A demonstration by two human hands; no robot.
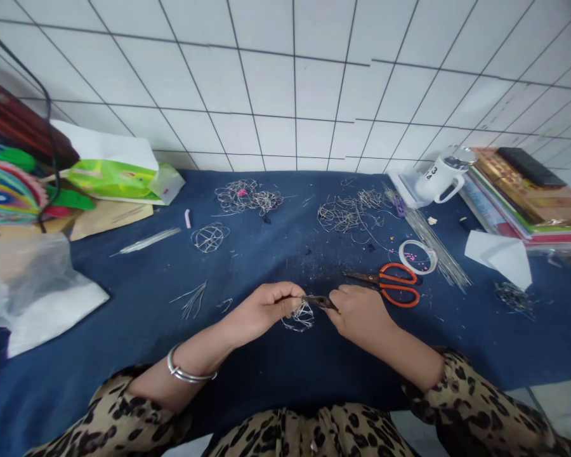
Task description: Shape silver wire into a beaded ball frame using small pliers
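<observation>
My left hand pinches a small openwork piece of bent silver wire between thumb and fingers. My right hand is closed around a pair of dark pliers, their jaws pointing left. The plier tips meet the wire piece at my left fingertips; the exact spot they grip is too small to make out. Just beyond my right hand lie scissors with orange handles, blades toward the left. Short cut wires and a small bent wire loop rest left of my left hand.
Wire tangles and a round wire frame lie toward the wall on the blue cloth. Straight wires, a white ring-shaped dish with pink beads and a white mug are at right. A plastic bag lies left.
</observation>
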